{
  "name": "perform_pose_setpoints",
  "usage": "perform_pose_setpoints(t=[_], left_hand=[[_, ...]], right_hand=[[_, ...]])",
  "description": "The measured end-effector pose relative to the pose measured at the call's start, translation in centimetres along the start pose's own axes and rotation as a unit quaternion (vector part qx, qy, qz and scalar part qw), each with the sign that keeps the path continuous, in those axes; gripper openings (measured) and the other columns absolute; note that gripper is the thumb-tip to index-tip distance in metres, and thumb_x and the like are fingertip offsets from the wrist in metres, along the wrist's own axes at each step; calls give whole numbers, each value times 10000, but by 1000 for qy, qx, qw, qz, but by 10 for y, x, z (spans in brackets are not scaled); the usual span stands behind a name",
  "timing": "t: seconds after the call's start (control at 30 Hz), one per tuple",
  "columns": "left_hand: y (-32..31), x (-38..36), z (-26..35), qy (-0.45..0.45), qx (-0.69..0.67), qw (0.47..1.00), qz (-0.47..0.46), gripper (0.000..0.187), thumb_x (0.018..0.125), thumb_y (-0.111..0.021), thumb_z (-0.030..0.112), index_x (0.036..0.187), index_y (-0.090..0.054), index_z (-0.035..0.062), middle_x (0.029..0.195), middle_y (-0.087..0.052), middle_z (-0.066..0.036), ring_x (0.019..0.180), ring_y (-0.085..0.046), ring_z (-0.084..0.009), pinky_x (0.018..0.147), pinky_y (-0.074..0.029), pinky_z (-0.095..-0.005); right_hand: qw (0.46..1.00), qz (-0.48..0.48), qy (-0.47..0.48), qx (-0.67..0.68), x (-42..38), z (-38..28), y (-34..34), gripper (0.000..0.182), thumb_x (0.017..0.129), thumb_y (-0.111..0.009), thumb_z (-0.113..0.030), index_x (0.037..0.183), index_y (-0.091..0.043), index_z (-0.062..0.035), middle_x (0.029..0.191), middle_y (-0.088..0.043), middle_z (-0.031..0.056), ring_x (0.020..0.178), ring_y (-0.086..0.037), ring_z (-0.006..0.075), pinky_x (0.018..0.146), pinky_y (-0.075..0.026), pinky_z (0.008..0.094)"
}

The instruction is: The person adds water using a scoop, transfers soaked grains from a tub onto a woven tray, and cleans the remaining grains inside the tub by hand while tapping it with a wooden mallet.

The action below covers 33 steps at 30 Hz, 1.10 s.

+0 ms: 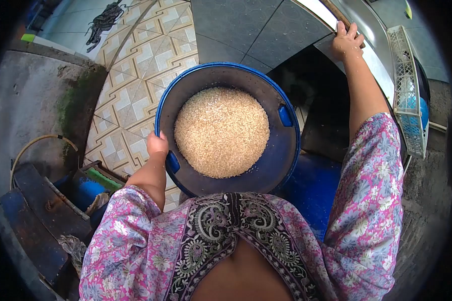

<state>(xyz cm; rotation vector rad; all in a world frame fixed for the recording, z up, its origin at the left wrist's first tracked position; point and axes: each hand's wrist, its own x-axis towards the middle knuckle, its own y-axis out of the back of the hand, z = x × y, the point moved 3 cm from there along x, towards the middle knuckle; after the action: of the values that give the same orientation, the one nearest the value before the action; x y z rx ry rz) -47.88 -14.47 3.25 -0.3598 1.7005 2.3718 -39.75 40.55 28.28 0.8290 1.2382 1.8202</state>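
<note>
A large round blue tub (281, 165) stands in front of my body, tilted slightly, with a heap of wet pale grains (222, 133) inside it. My left hand (157, 144) is closed on the tub's left rim, just above a blue handle opening. Up at the right, my right hand (347, 41) rests with fingers bent over the wooden edge of a metal-topped counter (369, 25). It is well away from the tub.
A white plastic crate (404, 90) stands at the right. Dark worn boards (45, 205) and a blue container (88, 190) lie at lower left, beside a concrete wall (40, 95). Patterned tiles (130, 95) cover the floor, with a dark cloth (104, 22) at the top left.
</note>
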Motion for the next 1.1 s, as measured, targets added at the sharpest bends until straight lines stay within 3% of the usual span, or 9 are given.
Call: perform_pose_setpoints(t=[0.07, 0.77, 0.83, 0.87, 0.93, 1.1], left_hand=[[0, 0, 0, -26, -7, 999, 24, 276, 788, -515, 265, 851, -540, -3, 836, -566, -220, 789, -552, -380, 697, -440, -422], [5, -3, 5, -10, -6, 1000, 16, 288, 792, -516, 271, 847, -540, -11, 863, -556, -232, 813, -543, -382, 715, -435, -419], [5, -2, 3, -12, -8, 1000, 14, 286, 792, -516, 270, 847, -541, -9, 865, -557, -231, 813, -543, -382, 716, -435, -418], [4, -1, 3, -15, -9, 1000, 12, 283, 792, -516, 270, 846, -542, -7, 866, -558, -230, 813, -544, -382, 716, -435, -417], [6, -3, 5, -13, -8, 1000, 13, 283, 792, -516, 270, 847, -542, -6, 865, -559, -229, 814, -544, -381, 716, -435, -417], [5, -3, 4, -6, -3, 1000, 4, 285, 791, -516, 269, 852, -542, -8, 864, -559, -230, 815, -544, -381, 716, -435, -418]], right_hand=[[1000, -1, 0, 0, 0, 0, 0, 522, 838, -255, -93, 1314, -188, -299, 1416, -16, 52, 1280, -66, 357, 982, -245, 481], [1000, 20, 10, -1, -1, 0, 0, 463, 850, -293, -132, 1283, -248, -293, 1397, -72, 64, 1260, -127, 348, 966, -266, 482], [998, 54, 16, -17, 5, 1, -5, 692, 745, -594, -246, 1300, -184, -302, 1390, -48, 86, 1233, -140, 408, 940, -292, 530], [998, 54, 16, -17, 2, -1, -1, 692, 745, -594, -246, 1300, -184, -302, 1390, -48, 86, 1233, -140, 408, 940, -292, 530], [1000, 14, 1, -19, -7, -3, 9, 451, 864, -273, -146, 1285, -241, -305, 1398, -71, 62, 1259, -131, 347, 961, -271, 486], [1000, 26, 1, -3, 2, 2, -2, 429, 881, -261, -191, 1288, -230, -322, 1402, -65, 41, 1268, -118, 336, 965, -263, 486]])
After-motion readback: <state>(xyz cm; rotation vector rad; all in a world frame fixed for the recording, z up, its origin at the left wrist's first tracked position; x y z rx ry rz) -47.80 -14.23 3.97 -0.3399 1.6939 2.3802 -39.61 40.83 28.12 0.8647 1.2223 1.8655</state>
